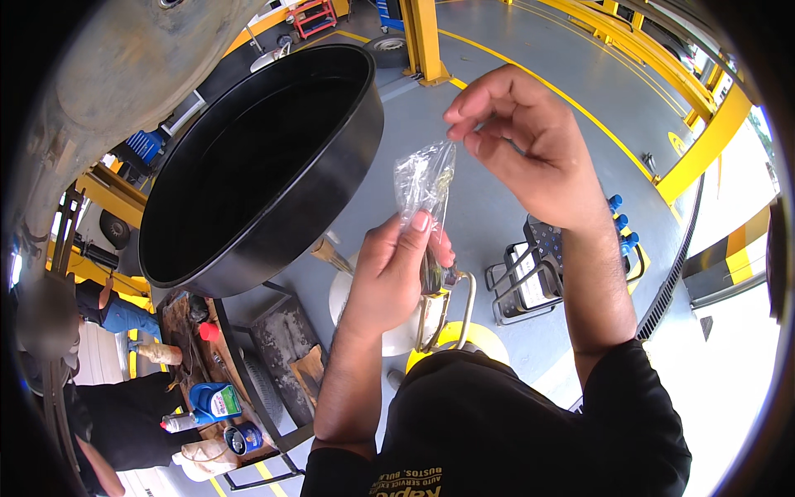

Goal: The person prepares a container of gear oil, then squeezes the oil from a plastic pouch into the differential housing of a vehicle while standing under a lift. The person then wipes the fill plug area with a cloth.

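A clear, crinkled plastic bag (422,178) is upright in front of me, with something dark in its lower part, mostly hidden by fingers. My left hand (397,269) grips the bag low down, thumb across its front. My right hand (517,145) is raised, its fingertips pinched at the bag's top corner. A large black round pan (331,190) is up on a wooden-looking pole to the left of both hands. Below the bag are a bent metal pipe (465,302) and a yellow round-topped piece of equipment (484,344), partly hidden.
A rusty underside (108,74) hangs upper left. Yellow lift posts (422,33) stand behind. Lower left, a cluttered bench (186,331) holds a blue jug (211,399) and cans, beside two co-workers (124,414) (116,306). A rack with blue-capped items (546,240) is at right.
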### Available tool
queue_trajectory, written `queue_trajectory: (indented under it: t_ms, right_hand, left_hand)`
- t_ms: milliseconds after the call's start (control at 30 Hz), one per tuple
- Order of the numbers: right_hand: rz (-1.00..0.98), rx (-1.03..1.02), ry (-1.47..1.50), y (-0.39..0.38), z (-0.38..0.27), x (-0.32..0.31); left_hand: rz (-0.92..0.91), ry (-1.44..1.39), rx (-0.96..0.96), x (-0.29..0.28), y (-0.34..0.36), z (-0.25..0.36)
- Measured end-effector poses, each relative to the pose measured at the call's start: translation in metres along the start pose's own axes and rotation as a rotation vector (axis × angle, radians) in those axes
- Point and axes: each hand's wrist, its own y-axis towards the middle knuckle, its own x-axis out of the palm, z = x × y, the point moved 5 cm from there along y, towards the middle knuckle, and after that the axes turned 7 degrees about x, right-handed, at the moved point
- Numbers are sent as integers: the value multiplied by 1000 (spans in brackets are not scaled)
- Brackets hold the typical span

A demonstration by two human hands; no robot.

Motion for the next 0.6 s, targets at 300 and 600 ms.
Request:
queue_trajectory:
  t_ms: [300, 600]
  right_hand:
    - [-479, -77, -374, 8, -11, 20]
    - [-428, -22, -130, 22, -19, -11]
  left_hand:
    - [-91, 26, 5, -8, 6, 8]
    - [-116, -41, -46, -7, 9, 9]
